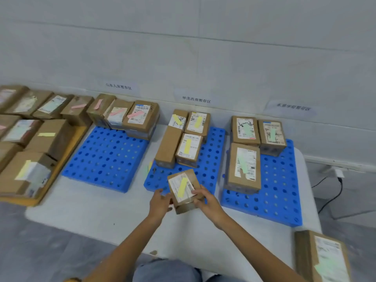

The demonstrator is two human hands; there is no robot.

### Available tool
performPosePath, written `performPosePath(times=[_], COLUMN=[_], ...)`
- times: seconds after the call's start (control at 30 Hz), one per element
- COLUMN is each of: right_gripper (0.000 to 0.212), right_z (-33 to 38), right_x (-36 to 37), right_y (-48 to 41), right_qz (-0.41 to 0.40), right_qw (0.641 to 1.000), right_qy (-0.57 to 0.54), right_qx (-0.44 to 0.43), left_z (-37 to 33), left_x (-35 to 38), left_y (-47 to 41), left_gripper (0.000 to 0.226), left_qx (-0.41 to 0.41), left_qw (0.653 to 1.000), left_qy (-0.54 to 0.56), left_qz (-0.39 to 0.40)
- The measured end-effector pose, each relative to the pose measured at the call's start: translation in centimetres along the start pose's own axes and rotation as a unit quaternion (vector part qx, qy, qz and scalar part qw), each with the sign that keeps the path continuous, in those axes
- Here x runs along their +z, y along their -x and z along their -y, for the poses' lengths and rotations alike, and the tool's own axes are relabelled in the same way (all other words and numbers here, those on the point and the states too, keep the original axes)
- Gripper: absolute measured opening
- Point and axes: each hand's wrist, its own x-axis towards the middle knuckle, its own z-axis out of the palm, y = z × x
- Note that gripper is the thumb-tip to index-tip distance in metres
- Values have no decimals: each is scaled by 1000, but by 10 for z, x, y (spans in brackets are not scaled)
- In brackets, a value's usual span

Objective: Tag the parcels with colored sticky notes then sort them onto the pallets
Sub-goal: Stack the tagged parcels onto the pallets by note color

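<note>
A small brown parcel (pixel 184 190) with a white label and a yellow sticky note hangs just above the front edge of the middle blue pallet (pixel 211 159). My left hand (pixel 159 202) grips its left side and my right hand (pixel 205 200) grips its right side. The middle pallet carries three parcels with yellow notes. Parcels with pink notes (pixel 135 115) sit at the back of the left pallet (pixel 105 157). The right pallet (pixel 278 180) holds three parcels with green notes (pixel 245 165).
Several tagged and untagged parcels (pixel 30 151) lie on an orange board at the left. One more parcel (pixel 323 257) with a green note sits at the table's front right corner. Paper signs hang on the wall behind each pallet. A cable trails on the floor at right.
</note>
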Motion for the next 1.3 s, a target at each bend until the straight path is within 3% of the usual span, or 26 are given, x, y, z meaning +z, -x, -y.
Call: performPosePath(times=[0.07, 0.2, 0.3, 0.4, 0.47, 0.57, 0.7, 0.87, 1.07, 1.17, 1.3], right_gripper=[24, 36, 43, 38, 38, 47, 55, 33, 40, 48, 41], right_z=[5, 5, 0, -6, -4, 0, 12, 29, 33, 34, 31], right_x=[9, 28, 35, 45, 55, 67, 83, 103, 107, 101, 85], right_y=[-17, -51, -68, -75, -76, -77, -78, -98, -109, -102, -85], right_qz=[-6, -80, -211, -284, -268, -272, -266, -212, -163, -149, -182], right_qw=[1000, 996, 973, 948, 948, 947, 953, 969, 975, 977, 976], right_qy=[-5, 14, -9, 1, -40, -44, -50, -61, -91, -79, -37], right_qx=[6, 26, 94, 144, 168, 163, 140, 106, 124, 133, 116], left_z=[1, -2, -4, -11, -18, -18, -5, -10, -18, -22, -31], left_x=[-14, -36, -52, -69, -71, -70, -84, -102, -107, -106, -97], left_y=[-15, -31, -55, -80, -86, -89, -94, -105, -118, -112, -90], left_gripper=[39, 27, 31, 43, 46, 30, 21, 19, 19, 24, 34], left_qx=[-89, -121, -94, 16, 59, 107, 93, 82, 77, 112, 223], left_qw=[993, 982, 990, 991, 980, 966, 976, 986, 988, 982, 963], left_qy=[60, 43, 13, -98, -124, -150, -135, -102, -96, -124, -153], left_qz=[49, 138, 108, 95, 145, 183, 145, 103, 92, 83, -4])
